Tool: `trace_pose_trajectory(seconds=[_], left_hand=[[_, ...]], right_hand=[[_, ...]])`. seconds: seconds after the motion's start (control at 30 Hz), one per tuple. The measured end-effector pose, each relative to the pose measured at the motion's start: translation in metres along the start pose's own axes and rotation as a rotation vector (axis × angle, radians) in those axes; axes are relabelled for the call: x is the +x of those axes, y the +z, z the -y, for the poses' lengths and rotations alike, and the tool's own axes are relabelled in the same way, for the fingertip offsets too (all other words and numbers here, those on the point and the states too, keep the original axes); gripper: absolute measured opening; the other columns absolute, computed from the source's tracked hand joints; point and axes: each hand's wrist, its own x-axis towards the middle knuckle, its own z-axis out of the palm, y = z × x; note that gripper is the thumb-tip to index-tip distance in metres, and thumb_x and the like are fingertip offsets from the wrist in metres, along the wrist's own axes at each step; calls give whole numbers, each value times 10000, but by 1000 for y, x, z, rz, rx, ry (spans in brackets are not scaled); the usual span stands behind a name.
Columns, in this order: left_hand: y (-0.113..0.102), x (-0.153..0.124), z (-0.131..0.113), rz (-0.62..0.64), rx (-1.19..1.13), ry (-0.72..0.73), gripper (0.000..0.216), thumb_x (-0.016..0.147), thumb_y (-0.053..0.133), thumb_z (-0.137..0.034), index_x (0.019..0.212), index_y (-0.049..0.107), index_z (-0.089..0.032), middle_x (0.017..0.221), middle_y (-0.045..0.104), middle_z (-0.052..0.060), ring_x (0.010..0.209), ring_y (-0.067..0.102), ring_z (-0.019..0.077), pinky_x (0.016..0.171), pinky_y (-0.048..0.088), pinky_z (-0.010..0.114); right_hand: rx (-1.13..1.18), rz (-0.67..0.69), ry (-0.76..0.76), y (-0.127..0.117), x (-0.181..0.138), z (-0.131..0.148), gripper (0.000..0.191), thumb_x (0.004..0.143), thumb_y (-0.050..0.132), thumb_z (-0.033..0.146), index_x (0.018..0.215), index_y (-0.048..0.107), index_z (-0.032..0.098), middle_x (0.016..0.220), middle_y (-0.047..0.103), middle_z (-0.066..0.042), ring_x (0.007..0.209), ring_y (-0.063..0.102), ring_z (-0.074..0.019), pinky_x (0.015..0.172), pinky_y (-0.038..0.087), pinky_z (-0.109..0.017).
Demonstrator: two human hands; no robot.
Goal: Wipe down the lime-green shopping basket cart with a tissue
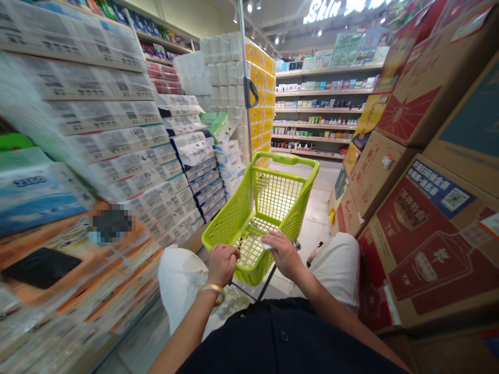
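A lime-green plastic shopping cart basket (300, 202) stands in front of me in a shop aisle. My left hand (221, 264), with a gold bangle on the wrist, is closed round the near rim of the basket on the left. My right hand (284, 253) rests on the near rim on the right, fingers curled over a small white paper or cloth (265, 243). The basket looks empty through its mesh.
Stacked packs of tissue and paper goods (128, 156) line the left side. Cardboard boxes (424, 208) are piled high on the right. A metal pole (244, 78) rises behind the cart. Shelves of products (319, 114) stand at the aisle's far end.
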Motion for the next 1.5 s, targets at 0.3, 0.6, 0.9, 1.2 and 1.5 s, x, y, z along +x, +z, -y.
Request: trace_pose_trajectory(seconds=[0.3, 0.6, 0.9, 1.2, 1.5], left_hand=[[-1, 0, 1, -11, 23, 20, 285, 749, 414, -139, 662, 670, -230, 747, 724, 13, 793, 600, 210, 855, 386, 388], [0, 1, 1, -29, 2, 27, 280, 745, 409, -153, 647, 658, -235, 720, 717, 12, 773, 600, 213, 839, 389, 397], [0, 2, 2, -33, 1, 24, 276, 737, 407, -161, 634, 650, -241, 714, 718, 5, 764, 604, 213, 823, 396, 397], [-2, 1, -2, -23, 3, 21, 273, 744, 414, -161, 650, 660, -233, 714, 716, 16, 777, 594, 219, 850, 392, 407], [-2, 2, -3, -8, 0, 10, 286, 751, 405, -161, 645, 662, -227, 726, 715, 21, 775, 597, 215, 848, 394, 401]], right_hand=[[26, 185, -190, 17, -19, 26, 429, 838, 499, 40, 1143, 687, 276, 1176, 726, -34, 1249, 582, -194, 1146, 342, -474], [-25, 52, -32, 4, -6, 8, 423, 865, 468, 41, 1137, 703, 264, 1197, 716, -63, 1269, 567, -218, 1134, 359, -510], [-3, 117, -97, 2, -6, 5, 458, 860, 440, 29, 1142, 701, 277, 1196, 718, -48, 1265, 572, -193, 1120, 380, -484], [1, 210, -197, 20, -18, 17, 464, 842, 471, 37, 1143, 704, 303, 1165, 732, -34, 1281, 558, -180, 1162, 318, -490], [-70, 58, -14, -2, 0, -2, 449, 857, 429, 14, 1096, 723, 255, 1196, 716, -66, 1293, 548, -232, 1134, 343, -548]])
